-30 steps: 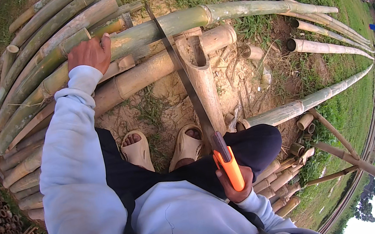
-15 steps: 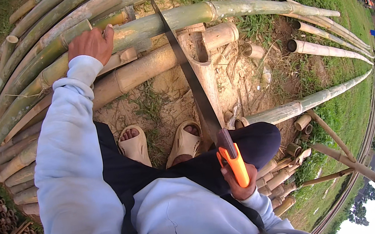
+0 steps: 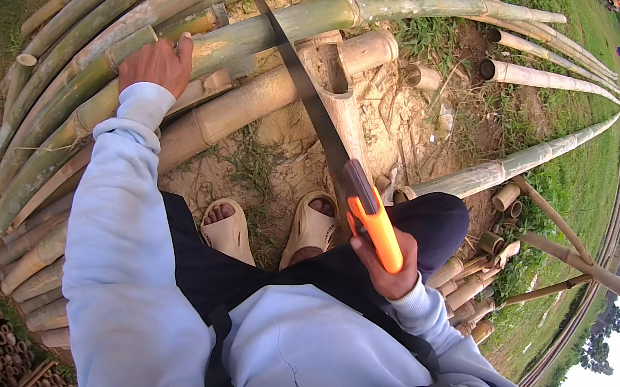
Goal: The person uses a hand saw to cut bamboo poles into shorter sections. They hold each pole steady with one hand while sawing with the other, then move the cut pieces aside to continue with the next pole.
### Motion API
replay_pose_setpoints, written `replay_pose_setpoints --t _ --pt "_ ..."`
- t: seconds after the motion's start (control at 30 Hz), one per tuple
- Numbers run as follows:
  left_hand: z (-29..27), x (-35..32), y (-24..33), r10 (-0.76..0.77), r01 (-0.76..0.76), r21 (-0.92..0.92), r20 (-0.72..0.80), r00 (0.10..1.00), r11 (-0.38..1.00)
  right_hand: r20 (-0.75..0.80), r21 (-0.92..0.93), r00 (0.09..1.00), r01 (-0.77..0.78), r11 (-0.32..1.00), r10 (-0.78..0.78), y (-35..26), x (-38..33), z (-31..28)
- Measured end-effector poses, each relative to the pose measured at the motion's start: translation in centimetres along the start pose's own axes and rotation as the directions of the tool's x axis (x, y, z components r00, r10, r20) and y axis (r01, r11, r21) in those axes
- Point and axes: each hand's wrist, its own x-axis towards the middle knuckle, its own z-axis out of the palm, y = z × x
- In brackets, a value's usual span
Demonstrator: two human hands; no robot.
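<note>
Sawing green bamboo pole
R hand fingers clenched on saw, blade pushed further fwd than 0.5 s ago; L hand stayed gripping pole.

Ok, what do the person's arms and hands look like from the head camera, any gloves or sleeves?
No gloves: the left hand and right hand are both bare. Both arms wear long, loose, pale blue sleeves ending in ribbed cuffs at the wrists. No watch, rings or markings show.
</note>
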Motion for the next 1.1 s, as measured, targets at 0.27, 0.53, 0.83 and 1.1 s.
replay_pose_setpoints --t 0.27,0.53,0.83,1.1 --pt "-0.6 1.0 1.6 -0.027 0.028 -0.022 0.054 0.998 0.999 -0.076 -0.002 0.997 -0.008 1.0 0.007 -1.1 9.5 1.7" --pt "-0.1 0.7 0.2 0.029 -0.029 -0.001 -0.024 0.999 1.0 -0.066 0.052 0.998 0.001 0.999 0.002 1.5 2.5 1.8" --pt "-0.2 0.6 1.6 0.025 -0.025 0.016 -0.015 1.0 1.0 -0.141 0.032 0.976 0.173 0.984 -0.167 1.2 12.9 3.9" --pt "0.2 0.2 0.2 0.013 -0.013 0.006 -0.007 1.0 1.0 -0.03 0.004 1.0 -0.002 1.0 0.002 0.1 1.9 1.1"
